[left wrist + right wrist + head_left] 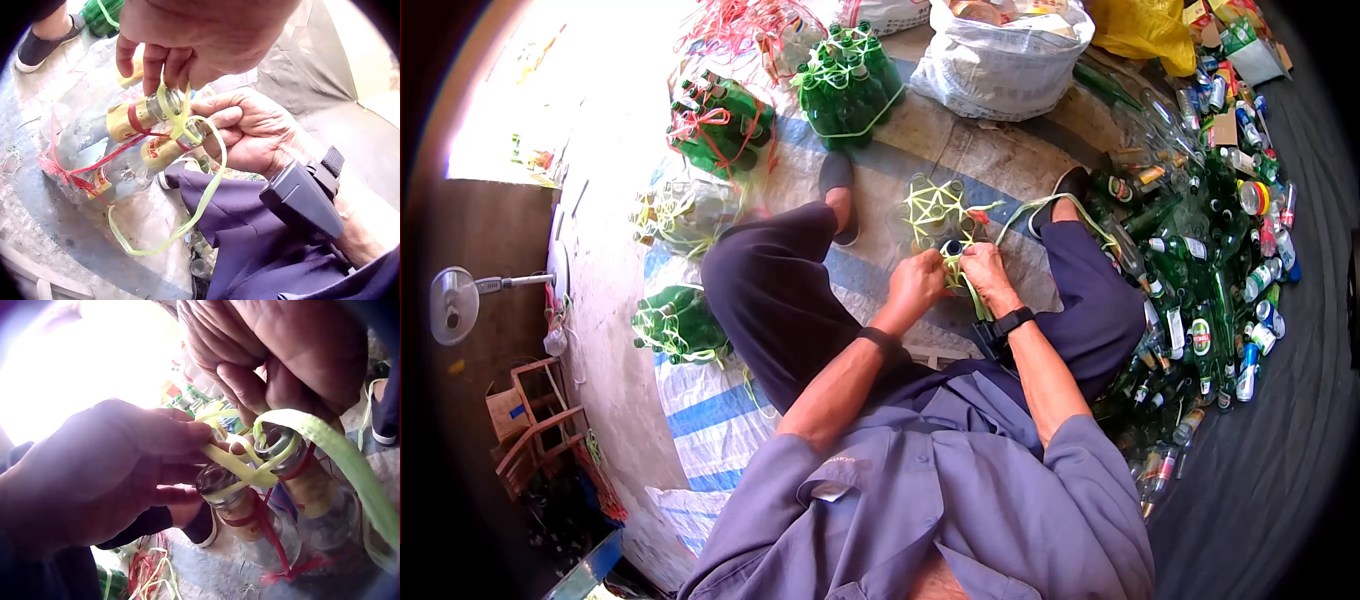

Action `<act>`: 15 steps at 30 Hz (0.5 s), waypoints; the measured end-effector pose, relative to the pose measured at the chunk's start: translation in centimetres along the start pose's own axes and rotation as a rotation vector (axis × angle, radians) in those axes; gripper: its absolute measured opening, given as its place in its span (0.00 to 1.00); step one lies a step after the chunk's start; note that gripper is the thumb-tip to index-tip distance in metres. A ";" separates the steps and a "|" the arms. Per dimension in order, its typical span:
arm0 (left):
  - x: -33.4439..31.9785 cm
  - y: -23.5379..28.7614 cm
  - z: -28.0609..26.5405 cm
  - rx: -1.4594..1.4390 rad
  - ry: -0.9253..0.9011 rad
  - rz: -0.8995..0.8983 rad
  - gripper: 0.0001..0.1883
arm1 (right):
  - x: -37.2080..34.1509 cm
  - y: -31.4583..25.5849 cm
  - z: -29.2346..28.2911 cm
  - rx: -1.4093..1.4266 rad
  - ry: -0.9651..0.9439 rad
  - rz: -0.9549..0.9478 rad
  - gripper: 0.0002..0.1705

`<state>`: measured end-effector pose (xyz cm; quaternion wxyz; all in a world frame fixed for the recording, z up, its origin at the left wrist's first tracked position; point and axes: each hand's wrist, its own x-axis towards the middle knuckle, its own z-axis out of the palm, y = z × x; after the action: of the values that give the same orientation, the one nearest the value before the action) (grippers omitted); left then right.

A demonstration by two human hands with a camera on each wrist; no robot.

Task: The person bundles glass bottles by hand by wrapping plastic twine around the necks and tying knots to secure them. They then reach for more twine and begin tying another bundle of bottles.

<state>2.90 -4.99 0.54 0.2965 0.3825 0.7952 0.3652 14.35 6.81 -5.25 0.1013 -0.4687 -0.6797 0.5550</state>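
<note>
Clear bottles [134, 119] with gold neck labels are bunched between the legs, bound with red string [106, 165]. A yellow-green strap [234, 464] loops around two bottle necks [219, 487] and crosses between them. My left hand [915, 292] [206, 37] [100, 469] pinches the strap beside the necks. Opposite it, my right hand [992, 278] [256, 128] [287, 356] has its fingers curled on the strap at the other neck. A long loop of strap [209, 194] hangs below the hands in the left wrist view; its end is hard to trace.
Bound green bottles [845, 95] stand ahead, with more bundles [680, 322] at the left. A white sack [1000, 65] stands at the front. Loose bottles and cans [1200, 250] are heaped at the right. The bent legs [775, 290] flank the work on a striped sheet [710, 410].
</note>
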 end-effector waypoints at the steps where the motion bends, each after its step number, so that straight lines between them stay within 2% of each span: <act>1: 0.0 0.1 -0.1 -0.072 -0.028 -0.039 0.10 | -0.1 -0.2 0.0 -0.011 -0.006 -0.003 0.10; 10: 0.1 0.4 -0.5 -0.233 -0.073 -0.096 0.11 | -2.1 -1.7 0.7 -0.269 0.254 -0.107 0.12; 15: 0.0 0.7 -0.4 -0.384 -0.063 -0.168 0.10 | -3.0 -3.3 0.3 -0.276 0.235 -0.114 0.10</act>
<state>2.85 -4.85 1.29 0.4181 0.2627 0.7304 0.4719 14.03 4.59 -1.37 0.1461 -0.5007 -0.7582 0.3913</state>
